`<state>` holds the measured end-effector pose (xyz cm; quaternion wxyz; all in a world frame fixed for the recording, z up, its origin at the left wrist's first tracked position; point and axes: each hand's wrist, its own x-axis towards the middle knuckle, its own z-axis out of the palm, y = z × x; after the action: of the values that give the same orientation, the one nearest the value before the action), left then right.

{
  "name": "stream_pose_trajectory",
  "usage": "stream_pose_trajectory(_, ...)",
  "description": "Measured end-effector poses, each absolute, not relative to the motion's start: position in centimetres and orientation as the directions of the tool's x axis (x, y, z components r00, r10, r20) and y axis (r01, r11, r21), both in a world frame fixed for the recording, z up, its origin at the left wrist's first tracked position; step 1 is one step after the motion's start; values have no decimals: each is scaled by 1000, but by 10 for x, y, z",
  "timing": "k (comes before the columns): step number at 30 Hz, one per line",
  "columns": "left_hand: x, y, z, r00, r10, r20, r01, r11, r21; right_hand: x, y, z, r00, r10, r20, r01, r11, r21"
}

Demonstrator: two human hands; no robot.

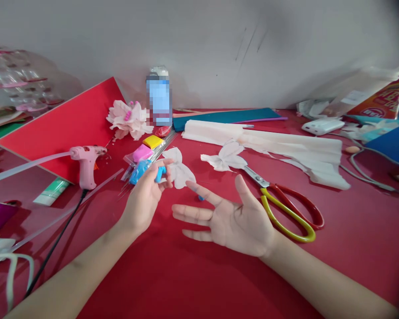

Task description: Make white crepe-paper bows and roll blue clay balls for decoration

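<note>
Between the curled fingers of my left hand (146,195) is a lump of blue modelling clay (159,174). My right hand (241,221) is held out palm up, fingers spread, with nothing in it. Beyond its fingertips a tiny blue ball (201,198) lies on the red table. White paper petals (181,170) are just past my left fingers, and more paper petals (228,156) lie beside the scissors (266,184). These have one red and one yellow handle, partly behind my right hand. Plastic-wrapped blue clay (140,172) sits behind my left hand, near pink clay (142,153) and yellow clay (153,141).
A pink glue gun (87,166) stands at left before a red board (66,119), its black cord trailing forward. A paper flower (128,119) and a phone (159,102) are at the back. Pale crepe paper (295,148) stretches right, towards a white charger (322,126) and cable.
</note>
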<state>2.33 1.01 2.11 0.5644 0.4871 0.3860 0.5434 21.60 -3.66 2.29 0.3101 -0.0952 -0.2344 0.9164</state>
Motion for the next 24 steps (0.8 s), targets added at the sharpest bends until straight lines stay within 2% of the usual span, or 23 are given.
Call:
stream_pose_trajectory(2, 21, 6, 25, 148, 970, 192, -119, -175, 977, 216, -37, 23, -793, 609, -29, -528, -710, -466)
stream_pose_trajectory(4, 20, 1, 28, 206, 919, 336, 76, -357, 931, 215, -37, 22, -791, 610, -37, -531, -716, -454)
stream_pose_trajectory(5, 20, -2, 29, 257, 866, 428, 161, -475, 865, 215, -37, 21, -789, 613, -42, -533, -716, -451)
stream_pose_trajectory(7, 20, -5, 29, 429, 692, 580, 267, -711, 651, 213, -37, 20, -781, 622, -51, -539, -714, -446)
stream_pose_trajectory(9, 21, -4, 26, 595, 518, 615, 311, -854, 418, 212, -37, 18, -771, 633, -65, -548, -712, -440)
stream_pose_trajectory(11, 20, -2, 23, 667, 458, 588, 361, -889, 283, 210, -37, 16, -759, 645, -84, -552, -707, -442)
stream_pose_trajectory(15, 18, 2, 18, 675, 452, 582, 416, -886, 206, 210, -37, 16, -742, 663, -99, -555, -690, -464)
stream_pose_trajectory(20, 25, -5, 18, 803, 282, 525, 352, -935, -36, 213, -33, 16, -684, 724, -91, -606, -633, -482)
stream_pose_trajectory(24, 28, 0, 16, 796, 351, 494, 450, -888, -94, 211, -32, 17, -682, 723, -109, -615, -648, -450)
